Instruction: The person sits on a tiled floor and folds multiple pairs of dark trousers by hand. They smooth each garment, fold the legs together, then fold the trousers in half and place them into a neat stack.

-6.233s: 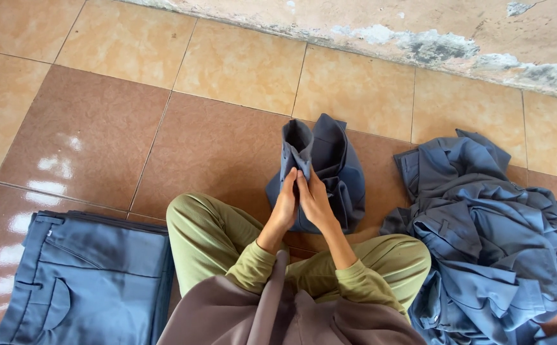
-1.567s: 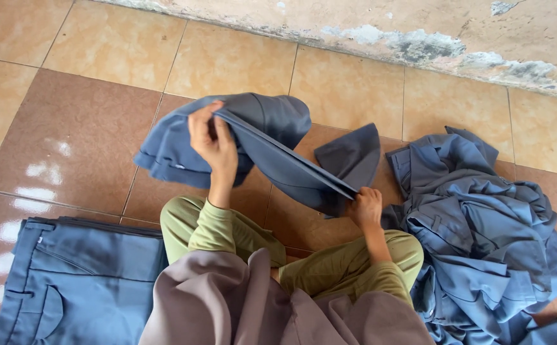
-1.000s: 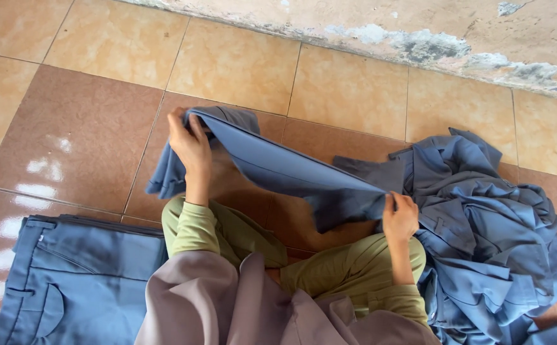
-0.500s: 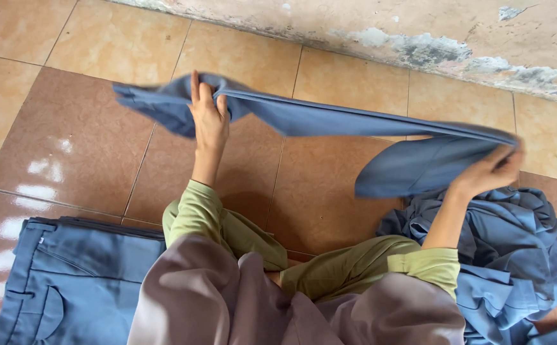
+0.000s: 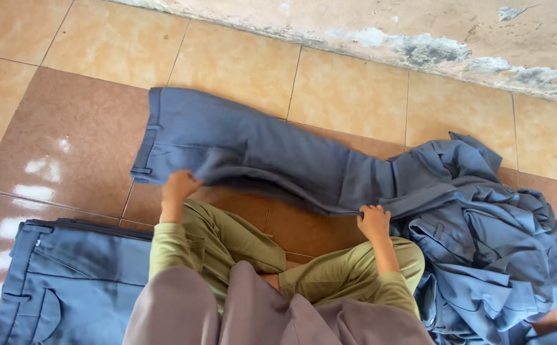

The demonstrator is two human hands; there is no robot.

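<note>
Tiled floor (image 5: pixel 240 61), both hands (image 5: pixel 177 186) gripping trousers (image 5: pixel 246 150) edge

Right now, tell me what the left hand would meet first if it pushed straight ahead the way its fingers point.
The left hand already grips the near edge of the blue trousers; going ahead, it would likely slide onto their cloth.

Trousers (image 5: pixel 259 150) ahead — folded pair (image 5: pixel 67 287) left, pile (image 5: pixel 489 243) right.
</note>
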